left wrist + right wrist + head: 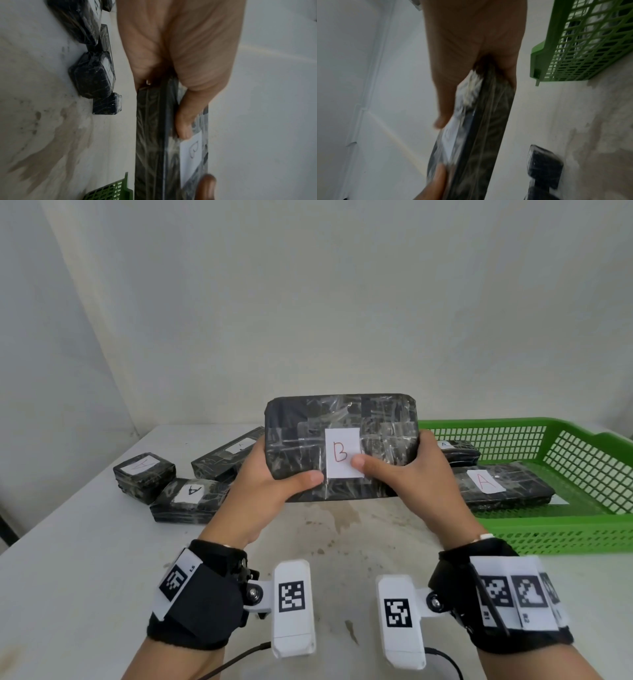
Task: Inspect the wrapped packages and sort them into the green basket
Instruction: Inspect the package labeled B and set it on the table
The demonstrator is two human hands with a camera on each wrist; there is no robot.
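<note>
— Over the table (85, 542), what sits where?
— Your basket (565, 529) lies to your right, with A-marked packages (503, 484) already in it; three more A packages (144, 474) sit to your left.
— And the B package (342, 419)?
— You hold it up between both, long axis left to right, label facing you. Your left hand (270, 477) clasps one short end, your right hand (418, 474) the other, thumbs on the front.
— Which hand leads?
— Probably the right; it's nearer the basket.

Left hand (270, 474) and right hand (411, 470) raised side by side, thumbs forward, fingers curled in grip.
</note>
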